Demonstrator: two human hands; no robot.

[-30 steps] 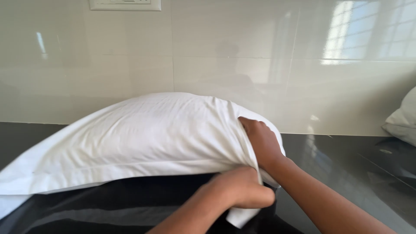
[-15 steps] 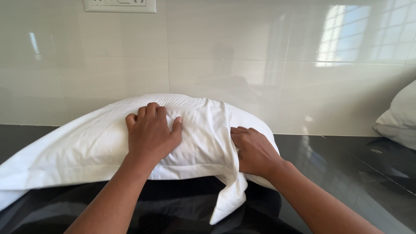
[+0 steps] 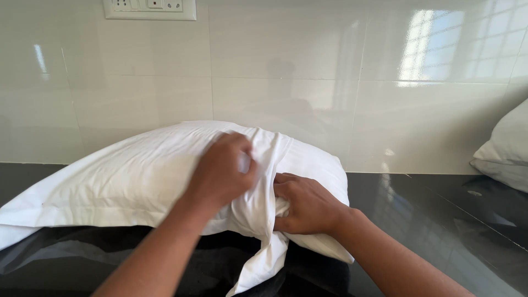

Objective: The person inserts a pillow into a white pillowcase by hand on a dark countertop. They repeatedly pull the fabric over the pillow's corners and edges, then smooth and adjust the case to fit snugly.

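The white pillow (image 3: 137, 176) lies on the dark glossy tabletop (image 3: 440, 220), pushed up close to the pale tiled wall (image 3: 308, 99), and its long axis runs crosswise in front of the person, left to right. Most of its bulk stretches away to the left of both hands; only a short rounded end sits to the right of them.

The left hand (image 3: 223, 173) rests on top of the pillow, fingers curled and closed on a bunch of the white pillowcase fabric (image 3: 264, 165) (the hand is motion-blurred, so exactly how much cloth it has pinched is hard to tell). Just to its right and a little nearer the person, the right hand (image 3: 308, 204) is pressed against the pillow's front edge, its fingers tucked into a fold of the same cloth; it looks closed around that fold, though the fingertips are hidden inside it. The two hands are just beside each other, almost touching, with a ridge of gathered fabric standing between them.

From below that gathering a loose flap of the case (image 3: 258, 264) hangs down toward the person, over the tabletop edge. So the open, slack end of the case lies directly under and between the hands, while the filled body of the pillow extends leftward from the left hand.

Well apart, far to the right of the right hand, a second pillow (image 3: 506, 151) leans by the wall, and a switch plate (image 3: 149, 8) sits on the wall above and beyond the left hand.
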